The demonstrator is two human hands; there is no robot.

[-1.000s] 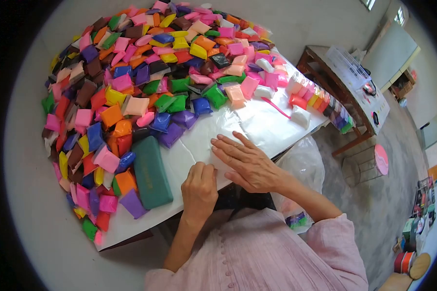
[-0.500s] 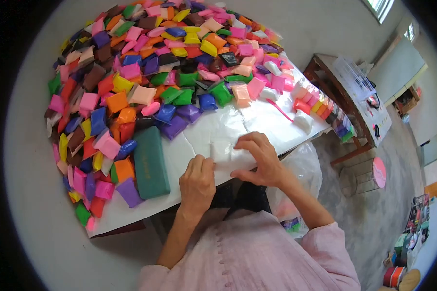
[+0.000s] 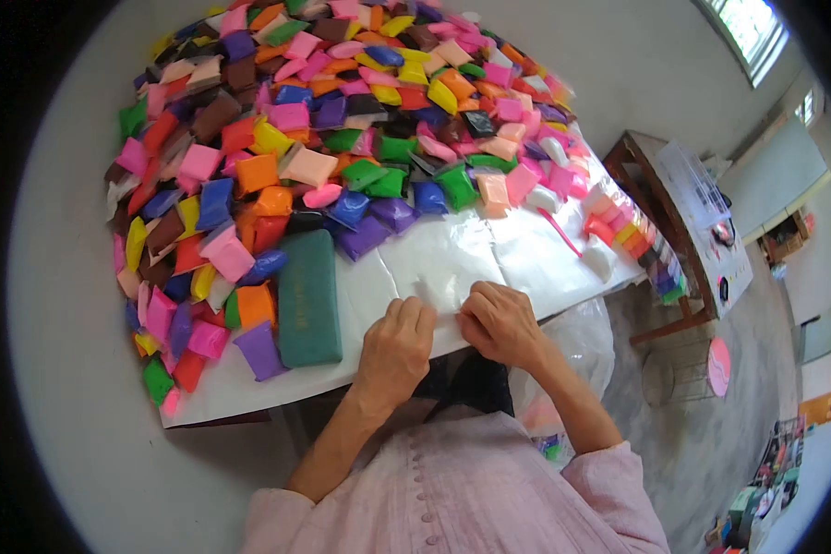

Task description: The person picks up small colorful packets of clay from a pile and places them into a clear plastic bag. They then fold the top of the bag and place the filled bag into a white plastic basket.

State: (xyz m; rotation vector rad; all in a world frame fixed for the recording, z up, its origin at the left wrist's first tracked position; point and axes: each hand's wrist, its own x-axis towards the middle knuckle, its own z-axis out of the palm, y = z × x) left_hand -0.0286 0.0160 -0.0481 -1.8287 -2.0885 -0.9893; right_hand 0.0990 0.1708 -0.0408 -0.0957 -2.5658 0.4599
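My left hand (image 3: 395,351) is closed at the front edge of the white-covered table (image 3: 379,268), with its fingers curled together. My right hand (image 3: 503,323) is closed a little to the right, thumb and fingers pinched. Something clear or whitish seems to lie between the two hands, too faint to make out. Left of my left hand lies a green rectangular case (image 3: 308,300). Behind both hands spreads a big pile of small colourful packets, among them a purple one (image 3: 364,237) and a blue one (image 3: 429,197).
A white packet (image 3: 599,258) and a pink strip (image 3: 560,232) lie on the right. Stacked coloured packs (image 3: 637,240) line the right table edge. A clear plastic bag (image 3: 582,346) hangs below. Beyond are a wooden desk (image 3: 651,175) and a pink-topped stool (image 3: 718,367).
My right hand has closed from a spread grasp. The white square packet seen between my hands no longer shows clearly. The whole view has shifted slightly.
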